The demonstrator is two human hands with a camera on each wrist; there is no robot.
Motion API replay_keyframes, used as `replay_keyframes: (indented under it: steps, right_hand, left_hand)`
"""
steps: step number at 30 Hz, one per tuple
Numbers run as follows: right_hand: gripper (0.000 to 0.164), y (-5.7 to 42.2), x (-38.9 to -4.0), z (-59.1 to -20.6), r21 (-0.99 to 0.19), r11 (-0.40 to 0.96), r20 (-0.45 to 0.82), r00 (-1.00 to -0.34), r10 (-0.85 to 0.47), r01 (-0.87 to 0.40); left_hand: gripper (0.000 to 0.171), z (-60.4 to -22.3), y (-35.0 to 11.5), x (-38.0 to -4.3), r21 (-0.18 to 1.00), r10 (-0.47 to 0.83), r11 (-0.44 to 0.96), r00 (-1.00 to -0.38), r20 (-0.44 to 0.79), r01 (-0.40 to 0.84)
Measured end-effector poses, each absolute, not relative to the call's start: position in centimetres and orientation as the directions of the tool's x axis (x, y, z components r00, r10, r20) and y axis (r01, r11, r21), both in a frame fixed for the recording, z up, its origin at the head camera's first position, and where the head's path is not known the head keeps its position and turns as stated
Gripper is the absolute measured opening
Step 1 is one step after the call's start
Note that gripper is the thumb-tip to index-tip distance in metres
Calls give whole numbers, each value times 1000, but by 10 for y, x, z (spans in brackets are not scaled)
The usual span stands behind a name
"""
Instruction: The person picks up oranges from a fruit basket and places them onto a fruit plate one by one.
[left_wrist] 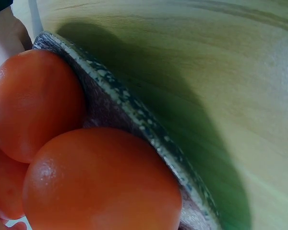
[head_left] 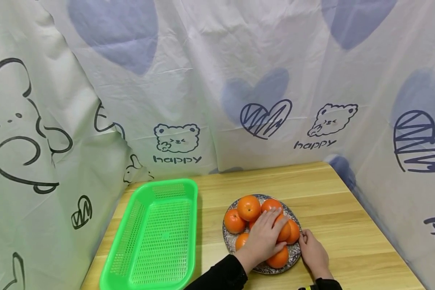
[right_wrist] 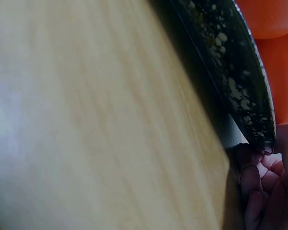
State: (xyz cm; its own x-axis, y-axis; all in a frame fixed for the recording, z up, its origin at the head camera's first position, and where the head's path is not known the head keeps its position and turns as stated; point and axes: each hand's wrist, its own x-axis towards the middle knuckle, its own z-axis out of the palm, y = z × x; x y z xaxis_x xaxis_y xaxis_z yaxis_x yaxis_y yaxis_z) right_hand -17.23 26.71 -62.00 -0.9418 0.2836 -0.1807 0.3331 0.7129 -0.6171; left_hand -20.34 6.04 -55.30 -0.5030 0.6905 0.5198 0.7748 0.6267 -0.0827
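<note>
Several oranges sit together on a speckled dark plate [head_left: 293,255] on the table. My left hand [head_left: 262,237] reaches across the plate and grips an orange [head_left: 284,230] on its right side, fingers over the top and thumb below. Other oranges surround that hand, among them one [head_left: 249,208] at the back and one [head_left: 278,257] at the front. In the left wrist view, an orange [left_wrist: 105,182] lies close inside the plate's rim. My right hand [head_left: 314,251] pinches the plate's right rim, its curled fingers [right_wrist: 261,179] showing under the edge in the right wrist view.
A green plastic basket [head_left: 193,241] with perforated sides stands left of the plate. The wooden table [head_left: 348,225] reaches back to a white printed cloth [head_left: 217,80] that hangs behind it and along both sides.
</note>
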Motion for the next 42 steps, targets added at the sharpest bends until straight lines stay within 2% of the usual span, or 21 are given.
replay_keyframes:
  steps: [9,30,42]
  right_hand:
    - [35,267,-172,-621,-619,714,-179,-944,279,328]
    - [35,267,-172,-620,-615,713,-187,-941,282,336]
    - [33,267,-172,-619,-624,707,-186,-943,277,332]
  left_hand:
    - [81,-553,60,-203,-85,689,636,-514,511,767]
    - [83,-551,59,-205,-116,693,629,-487,531,768]
    - [84,-551,59,-206,-105,698,625,-493,519,773]
